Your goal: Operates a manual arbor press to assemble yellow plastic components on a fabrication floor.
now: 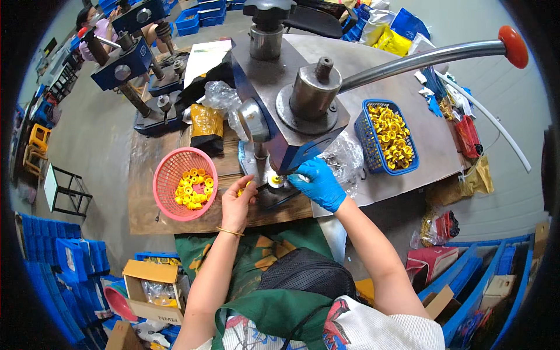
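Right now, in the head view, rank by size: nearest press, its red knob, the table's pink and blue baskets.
1. Nearest press
2. Pink basket and blue basket: too alike to rank
3. Red knob, smallest

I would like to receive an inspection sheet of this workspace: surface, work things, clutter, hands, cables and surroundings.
Surface: wooden table, partly covered by a grey sheet at right.
Work things: hand press in the middle; yellow parts in a pink basket at left, more in a blue basket at right.
Clutter: clear plastic bag beside the blue basket.
Hands: bare left hand pinches a small yellow piece; blue-gloved right hand is at the press, its grip unclear.
Cables: none certain; a white tube curves at far right.
Surroundings: stool at left, another person at upper left.
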Demonstrator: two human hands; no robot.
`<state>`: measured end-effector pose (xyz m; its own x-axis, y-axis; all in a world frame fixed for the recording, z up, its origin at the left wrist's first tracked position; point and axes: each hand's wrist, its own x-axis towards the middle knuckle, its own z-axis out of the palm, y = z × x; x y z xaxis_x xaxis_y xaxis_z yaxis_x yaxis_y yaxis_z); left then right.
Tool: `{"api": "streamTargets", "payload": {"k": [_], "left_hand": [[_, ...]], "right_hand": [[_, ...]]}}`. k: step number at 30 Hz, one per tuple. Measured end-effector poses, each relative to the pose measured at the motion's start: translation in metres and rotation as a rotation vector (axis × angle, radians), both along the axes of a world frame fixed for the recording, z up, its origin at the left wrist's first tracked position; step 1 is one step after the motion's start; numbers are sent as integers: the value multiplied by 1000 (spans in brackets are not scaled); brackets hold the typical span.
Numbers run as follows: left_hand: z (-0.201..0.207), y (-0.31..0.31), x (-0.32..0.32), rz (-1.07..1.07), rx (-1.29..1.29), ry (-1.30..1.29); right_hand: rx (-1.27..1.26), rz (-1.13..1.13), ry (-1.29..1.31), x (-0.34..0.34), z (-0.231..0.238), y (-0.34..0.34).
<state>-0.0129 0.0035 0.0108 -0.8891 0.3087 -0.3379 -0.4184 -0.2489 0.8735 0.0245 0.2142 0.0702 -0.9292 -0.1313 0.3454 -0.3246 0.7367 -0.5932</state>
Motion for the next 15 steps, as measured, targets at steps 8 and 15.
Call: {"api": "streamTargets", "payload": {"k": [8,15], "left_hand": [[1,2,4,2,17,7],[7,4,8,-23,0,4]], "right_hand": [[-32,5,-49,-6,-25,-15],[-114,-135,-124,-10,40,-3]]}}
